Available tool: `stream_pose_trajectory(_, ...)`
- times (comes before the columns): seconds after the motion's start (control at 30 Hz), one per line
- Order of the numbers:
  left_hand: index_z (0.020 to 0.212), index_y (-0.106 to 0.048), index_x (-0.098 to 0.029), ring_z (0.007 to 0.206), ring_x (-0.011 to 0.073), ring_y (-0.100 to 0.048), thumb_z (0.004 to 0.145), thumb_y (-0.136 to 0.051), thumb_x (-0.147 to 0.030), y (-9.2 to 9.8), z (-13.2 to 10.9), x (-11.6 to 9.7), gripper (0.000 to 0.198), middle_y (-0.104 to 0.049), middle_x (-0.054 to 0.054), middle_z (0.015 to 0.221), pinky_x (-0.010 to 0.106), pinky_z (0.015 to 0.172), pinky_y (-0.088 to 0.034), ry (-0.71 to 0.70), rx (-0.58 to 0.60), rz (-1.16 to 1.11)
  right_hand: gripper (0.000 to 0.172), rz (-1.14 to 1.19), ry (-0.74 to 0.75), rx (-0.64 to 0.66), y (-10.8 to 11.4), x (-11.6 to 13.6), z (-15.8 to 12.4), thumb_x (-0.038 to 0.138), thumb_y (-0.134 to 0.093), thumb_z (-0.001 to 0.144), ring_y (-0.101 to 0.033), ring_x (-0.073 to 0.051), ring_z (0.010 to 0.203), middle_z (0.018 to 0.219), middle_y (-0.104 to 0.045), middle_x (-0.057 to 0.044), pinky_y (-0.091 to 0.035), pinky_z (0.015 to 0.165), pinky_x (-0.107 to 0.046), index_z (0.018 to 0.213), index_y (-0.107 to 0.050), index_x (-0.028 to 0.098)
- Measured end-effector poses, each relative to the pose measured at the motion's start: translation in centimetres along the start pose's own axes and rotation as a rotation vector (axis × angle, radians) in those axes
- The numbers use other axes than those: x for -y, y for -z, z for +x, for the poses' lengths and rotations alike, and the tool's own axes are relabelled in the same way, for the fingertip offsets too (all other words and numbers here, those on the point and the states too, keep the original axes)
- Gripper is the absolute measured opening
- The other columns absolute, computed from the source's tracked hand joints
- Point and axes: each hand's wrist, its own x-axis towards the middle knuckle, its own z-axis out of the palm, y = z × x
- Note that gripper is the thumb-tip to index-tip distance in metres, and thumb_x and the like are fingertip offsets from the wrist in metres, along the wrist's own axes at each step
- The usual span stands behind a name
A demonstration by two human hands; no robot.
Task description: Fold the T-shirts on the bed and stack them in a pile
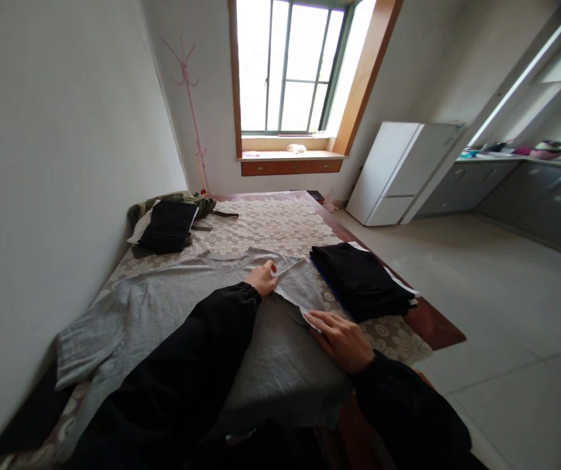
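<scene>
A grey T-shirt (167, 294) lies spread over the patterned tablecloth, its neckline toward the window and one sleeve out to the left. Its right sleeve is folded inward over the body. My left hand (262, 279) is closed in a pinch on the shirt near the inner end of that fold. My right hand (343, 341) grips the outer end of the folded sleeve edge between thumb and fingers, which are fairly straight. The shirt's lower part drops over the near table edge, partly hidden by my dark sleeves.
A stack of folded dark clothes (363, 281) sits right of the shirt. Dark clothing (168, 225) and a camouflage item (182, 197) lie at the back left by the wall. Beyond the tablecloth (275, 222) stand a pink coat rack (191, 104) and a white fridge (398, 170).
</scene>
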Motion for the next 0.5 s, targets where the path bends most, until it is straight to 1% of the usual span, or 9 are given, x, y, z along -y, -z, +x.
stream_pose_trajectory(0.07,0.110,-0.057,-0.023,0.098,0.0246,-0.067,0.082,-0.068,-0.028,0.6,-0.6,-0.2,0.030,-0.070,0.004,0.090,0.035,0.091,-0.047,-0.030,-0.027,0.063,0.047,-0.024,0.049,0.042,0.1,0.4,-0.4,0.027,-0.057,0.094,-0.055,-0.029,0.126,0.143,-0.057,-0.008,-0.047,0.106,-0.046,0.141,-0.057,0.028)
stream_pose_trajectory(0.13,0.111,-0.059,-0.023,0.101,0.0261,-0.066,0.081,-0.068,-0.029,1.4,-1.8,-0.1,0.032,-0.071,0.005,0.091,0.036,0.092,-0.046,-0.041,-0.041,0.105,0.054,-0.037,0.068,0.091,0.5,0.7,-0.8,0.038,-0.064,0.091,-0.049,-0.033,0.132,0.148,-0.052,-0.009,-0.045,0.108,-0.050,0.143,-0.055,0.027)
stream_pose_trajectory(0.2,0.113,-0.060,-0.024,0.100,0.0255,-0.066,0.081,-0.068,-0.032,2.5,-3.7,0.4,0.034,-0.072,0.005,0.092,0.034,0.090,-0.046,-0.043,-0.048,0.123,0.062,-0.028,0.070,0.155,1.1,0.5,-0.8,0.050,-0.067,0.087,-0.048,-0.035,0.134,0.149,-0.051,-0.011,-0.044,0.108,-0.052,0.143,-0.055,0.026)
stream_pose_trajectory(0.23,0.114,-0.060,-0.024,0.098,0.0245,-0.067,0.081,-0.067,-0.034,3.1,-5.1,0.9,0.035,-0.073,0.004,0.094,0.033,0.088,-0.047,-0.041,-0.050,0.124,0.062,-0.015,0.069,0.190,1.5,0.2,-0.4,0.054,-0.068,0.086,-0.050,-0.035,0.132,0.148,-0.052,-0.011,-0.044,0.108,-0.051,0.140,-0.058,0.027)
stream_pose_trajectory(0.27,0.115,-0.061,-0.024,0.095,0.0232,-0.067,0.082,-0.067,-0.036,3.7,-6.7,1.4,0.035,-0.073,0.004,0.096,0.031,0.086,-0.048,-0.037,-0.049,0.124,0.057,0.003,0.065,0.226,1.9,0.0,0.3,0.056,-0.066,0.086,-0.054,-0.034,0.128,0.144,-0.056,-0.010,-0.046,0.106,-0.049,0.135,-0.063,0.028)
stream_pose_trajectory(0.33,0.116,-0.061,-0.025,0.086,0.0200,-0.069,0.085,-0.063,-0.042,4.9,-10.5,2.7,0.035,-0.074,0.003,0.100,0.030,0.081,-0.050,-0.023,-0.054,0.097,0.041,0.041,0.045,0.282,2.5,-0.5,2.6,0.054,-0.059,0.092,-0.063,-0.029,0.115,0.130,-0.067,-0.008,-0.050,0.099,-0.043,0.122,-0.070,0.029)
stream_pose_trajectory(0.4,0.118,-0.061,-0.025,0.082,0.0179,-0.069,0.088,-0.058,-0.048,6.0,-15.1,4.3,0.037,-0.074,0.003,0.104,0.029,0.078,-0.051,0.007,-0.092,0.019,0.036,0.065,0.040,0.280,2.4,-0.8,5.7,0.048,-0.049,0.099,-0.067,-0.025,0.108,0.119,-0.071,-0.007,-0.052,0.096,-0.038,0.119,-0.071,0.028)
stream_pose_trajectory(0.43,0.119,-0.061,-0.025,0.084,0.0181,-0.069,0.089,-0.057,-0.050,6.6,-17.5,5.3,0.039,-0.073,0.004,0.105,0.029,0.077,-0.052,0.038,-0.142,-0.033,0.037,0.068,0.049,0.249,1.9,-0.8,7.3,0.045,-0.045,0.100,-0.065,-0.024,0.111,0.121,-0.071,-0.007,-0.050,0.099,-0.038,0.123,-0.069,0.027)
stream_pose_trajectory(0.5,0.122,-0.059,-0.024,0.092,0.0203,-0.069,0.090,-0.053,-0.055,8.1,-22.1,7.3,0.045,-0.072,0.006,0.108,0.029,0.076,-0.053,0.130,-0.277,-0.084,0.045,0.049,0.062,0.157,0.2,-0.7,9.8,0.043,-0.042,0.101,-0.055,-0.026,0.128,0.138,-0.061,-0.009,-0.042,0.109,-0.044,0.139,-0.057,0.026)
